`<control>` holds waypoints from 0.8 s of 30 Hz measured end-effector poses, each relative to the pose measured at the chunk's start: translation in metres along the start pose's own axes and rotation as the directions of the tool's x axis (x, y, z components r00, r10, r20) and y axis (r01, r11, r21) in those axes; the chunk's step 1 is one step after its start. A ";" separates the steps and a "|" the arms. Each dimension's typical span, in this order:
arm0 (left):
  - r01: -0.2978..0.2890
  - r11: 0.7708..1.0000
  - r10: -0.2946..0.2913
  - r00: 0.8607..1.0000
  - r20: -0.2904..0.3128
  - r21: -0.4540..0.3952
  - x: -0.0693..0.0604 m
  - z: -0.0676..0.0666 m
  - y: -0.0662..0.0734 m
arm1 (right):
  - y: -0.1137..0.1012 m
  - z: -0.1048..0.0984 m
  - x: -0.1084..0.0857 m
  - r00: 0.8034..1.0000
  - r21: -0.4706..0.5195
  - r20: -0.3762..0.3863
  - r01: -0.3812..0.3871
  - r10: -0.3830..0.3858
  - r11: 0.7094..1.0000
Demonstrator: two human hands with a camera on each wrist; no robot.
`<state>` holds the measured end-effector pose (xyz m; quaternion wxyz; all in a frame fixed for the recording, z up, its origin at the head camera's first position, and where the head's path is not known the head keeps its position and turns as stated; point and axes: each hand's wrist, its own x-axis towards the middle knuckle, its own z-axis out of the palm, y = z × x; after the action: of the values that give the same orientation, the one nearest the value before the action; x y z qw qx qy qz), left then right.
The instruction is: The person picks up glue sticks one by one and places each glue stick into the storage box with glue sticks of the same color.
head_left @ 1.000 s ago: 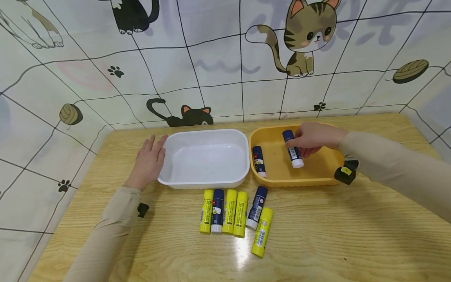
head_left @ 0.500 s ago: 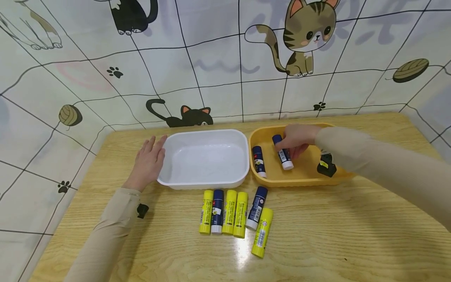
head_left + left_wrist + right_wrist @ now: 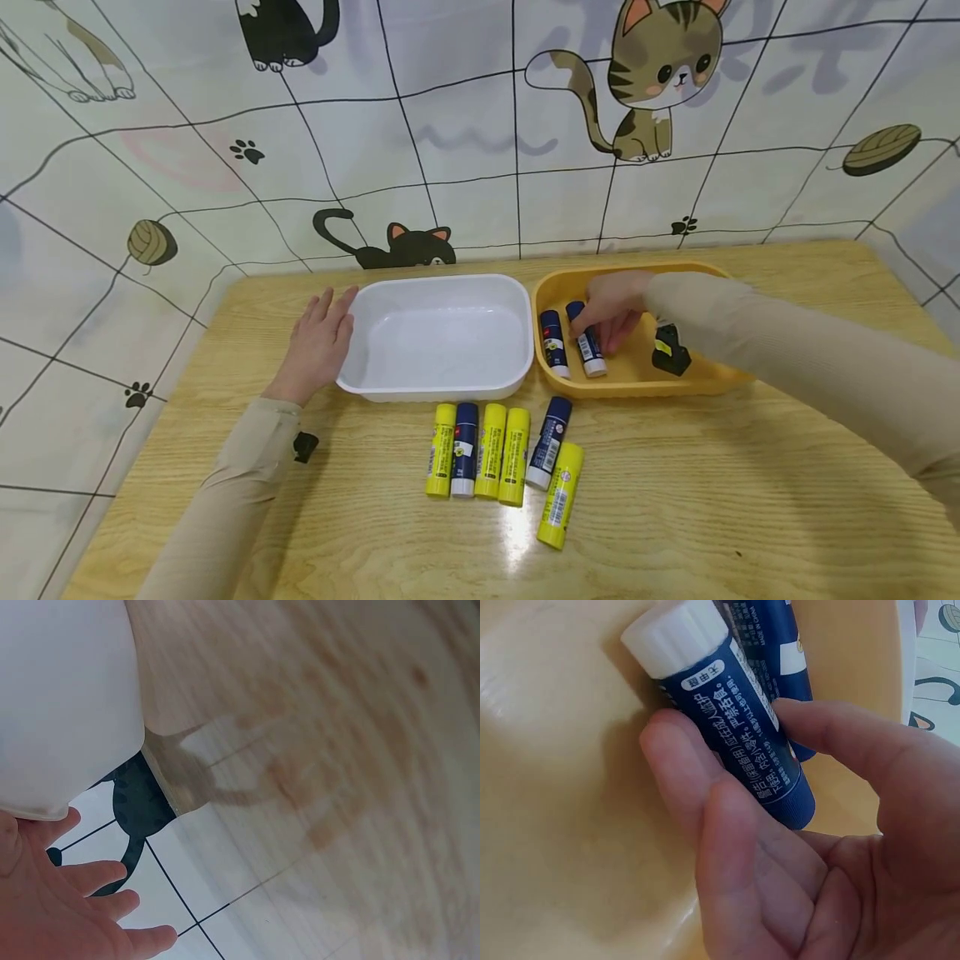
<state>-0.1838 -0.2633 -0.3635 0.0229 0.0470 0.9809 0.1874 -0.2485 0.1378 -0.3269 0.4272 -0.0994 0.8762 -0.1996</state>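
In the head view the right hand (image 3: 617, 310) is inside the yellow tray (image 3: 660, 388), pinching a blue glue stick with a white end (image 3: 587, 342) between thumb and fingers. Left of it, a second blue glue stick (image 3: 554, 343) lies along the tray's left side. The right wrist view shows the held stick (image 3: 727, 712) close beside the other one (image 3: 780, 660). The left hand (image 3: 315, 342), fingers spread, touches the left end of the white tray (image 3: 435, 396). In the left wrist view its fingers (image 3: 94, 876) are extended by the tray's edge (image 3: 75, 780).
On the wooden table (image 3: 675, 500) in front of the trays lie several yellow glue sticks (image 3: 490, 452) with a blue one (image 3: 464, 450) among them. A tilted blue stick (image 3: 548, 443) and a yellow one (image 3: 561, 496) lie to their right. A cat-patterned cloth (image 3: 465, 142) stands behind.
The right hand has moved left and lower within the yellow tray, bringing the held blue stick close to the other one. The left hand has not visibly moved.
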 end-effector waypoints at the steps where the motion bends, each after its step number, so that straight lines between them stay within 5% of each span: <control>1: 0.001 1.000 -0.001 1.000 0.001 0.001 0.000 0.000 0.000 | -0.001 0.000 0.001 1.000 0.004 0.007 -0.003 0.003 1.000; 24: -0.020 1.000 0.020 1.000 -0.001 -0.019 -0.001 -0.002 0.000 | -0.005 0.005 0.000 0.998 0.076 0.061 -0.001 -0.004 0.997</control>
<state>-0.1827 -0.2639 -0.3621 0.0210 0.0564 0.9785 0.1971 -0.2448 0.1326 -0.3272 0.4569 -0.0898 0.8546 -0.2300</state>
